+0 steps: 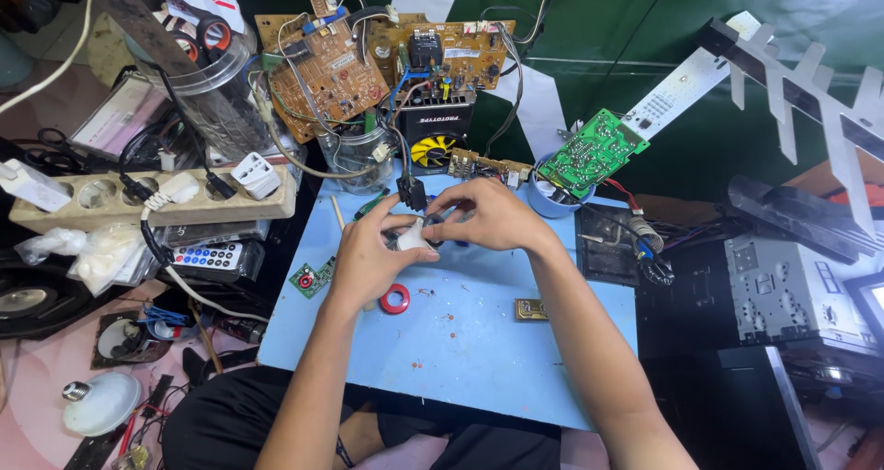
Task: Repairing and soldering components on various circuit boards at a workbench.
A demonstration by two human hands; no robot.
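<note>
Near the middle of the blue board [460, 341], a red tape roll [395, 299]. Above it, left hand [368, 254] and right hand [488, 217] pinch fingers closed around a small white part [414, 235], seemingly light, rigid, best held by its edges. Circuit boards [368, 60] behind.

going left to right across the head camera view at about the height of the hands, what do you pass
Remote control → small green board → left hand → right hand → soldering iron → grey metal chassis.

Light blue board [479, 341], red tape ring [395, 299], small brass part [529, 310]
</note>
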